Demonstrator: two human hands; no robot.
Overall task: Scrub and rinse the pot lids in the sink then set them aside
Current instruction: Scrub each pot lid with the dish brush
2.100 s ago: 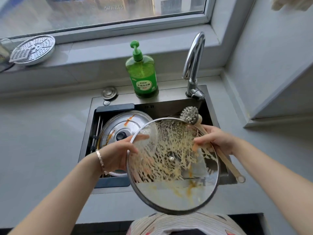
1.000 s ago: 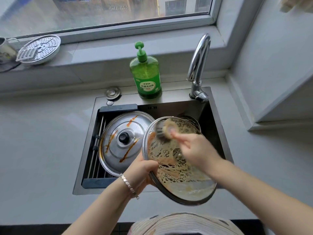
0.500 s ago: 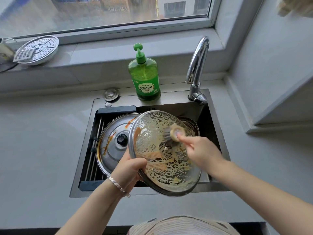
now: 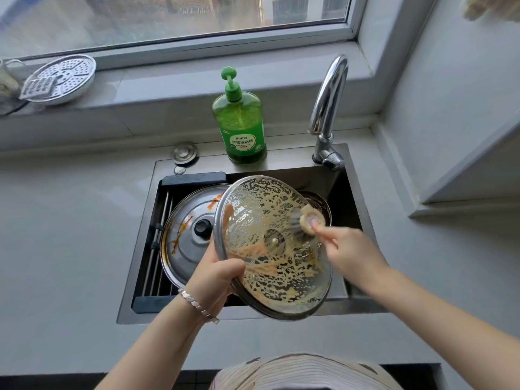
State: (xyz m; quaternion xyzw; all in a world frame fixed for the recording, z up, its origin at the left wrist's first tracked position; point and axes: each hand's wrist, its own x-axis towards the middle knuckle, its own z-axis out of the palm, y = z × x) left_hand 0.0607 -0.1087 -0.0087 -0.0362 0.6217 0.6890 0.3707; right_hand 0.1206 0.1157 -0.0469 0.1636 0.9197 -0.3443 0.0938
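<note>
Holds the round, steel-rimmed glass pot lid (image 4: 273,246) tilted over the dark steel sink (image 4: 133,277), underside up and smeared with yellowish suds and orange residue. Clamps its lower-left rim in the left grip (image 4: 216,280), thumb on the inner face, fingers curled behind. Wraps the right grip (image 4: 351,251) round the handle of the pale, round-headed scrubbing brush (image 4: 309,220), forefinger stretched along it, bristles against the glass near the upper-right edge (motion blur there, so exact contact hard to read).

Could well slip: soapy glass, a one-sided pinch at the rim, and brush pressure landing far from that pinch, levering the lid round. Would then drop onto the domed stainless-steel lid with the black knob (image 4: 185,237), lying sauce-streaked in the sink's left half, just beside and below; risks chipped or cracked glass. Appears also to reach over the sink's near rim, so probably drips suds onto the grey table (image 4: 70,235) in front. Needs rinsing yet; shows no water at the curved chrome tap (image 4: 327,108).
</note>
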